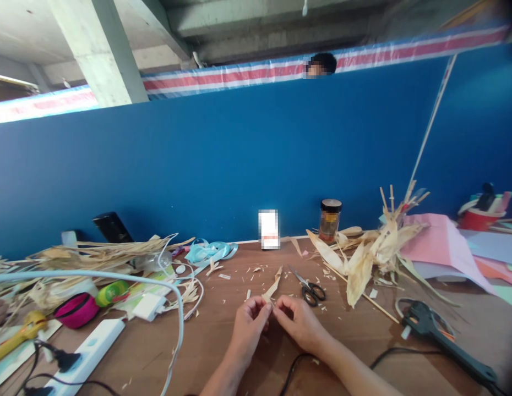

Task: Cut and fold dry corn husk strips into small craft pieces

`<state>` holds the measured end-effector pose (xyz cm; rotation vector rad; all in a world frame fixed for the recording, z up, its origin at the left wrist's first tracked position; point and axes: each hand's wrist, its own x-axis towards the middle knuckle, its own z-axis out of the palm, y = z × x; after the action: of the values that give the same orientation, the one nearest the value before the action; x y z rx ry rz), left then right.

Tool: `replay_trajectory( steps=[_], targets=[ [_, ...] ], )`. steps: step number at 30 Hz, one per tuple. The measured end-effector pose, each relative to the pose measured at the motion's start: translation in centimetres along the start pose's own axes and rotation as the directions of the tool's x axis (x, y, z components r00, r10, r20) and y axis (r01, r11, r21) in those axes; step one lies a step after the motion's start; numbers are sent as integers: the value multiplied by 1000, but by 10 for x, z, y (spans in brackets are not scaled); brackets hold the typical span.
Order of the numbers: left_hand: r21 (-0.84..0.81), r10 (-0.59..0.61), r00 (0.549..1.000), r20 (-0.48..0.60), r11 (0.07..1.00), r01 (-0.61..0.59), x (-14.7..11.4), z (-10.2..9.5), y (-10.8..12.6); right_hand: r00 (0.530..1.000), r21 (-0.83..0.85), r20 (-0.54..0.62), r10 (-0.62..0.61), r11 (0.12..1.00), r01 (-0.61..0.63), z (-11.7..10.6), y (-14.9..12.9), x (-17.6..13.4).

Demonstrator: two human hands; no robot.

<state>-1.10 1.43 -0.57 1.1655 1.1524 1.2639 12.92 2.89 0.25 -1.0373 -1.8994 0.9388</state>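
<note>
My left hand [252, 324] and my right hand [297, 323] meet low in the middle of the head view. Both are closed, with thumbs and fingers pinched together at the tips. A narrow, pale strip of dried corn husk [276, 285] sticks up and away from between the fingertips. Its lower end is hidden by the fingers. Just beyond my right hand lie scissors [310, 290] with black handles, their blades pointing away to the left. Small husk scraps are scattered around on the brown table [223, 341].
To the right are a pile of husks [365, 269], a black glue gun [429, 324] and pink paper [435, 236]. A lidded jar [330, 223] stands by the blue partition [223, 165]. Leftward lie blue ribbon [210, 252], a white cable [179, 308] and a power strip [88, 352].
</note>
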Motion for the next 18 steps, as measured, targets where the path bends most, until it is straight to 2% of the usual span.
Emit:
replay_trajectory(
  steps=[14, 18],
  targets=[
    [-1, 3, 1000, -18, 1000, -3, -1, 0, 0, 999, -72, 22, -42, 996, 43, 1, 2, -1],
    [-37, 5, 999, -53, 999, -7, -1, 0, 2, 998, -162, 27, -59, 985, 63, -4, 0, -1]
  ],
)
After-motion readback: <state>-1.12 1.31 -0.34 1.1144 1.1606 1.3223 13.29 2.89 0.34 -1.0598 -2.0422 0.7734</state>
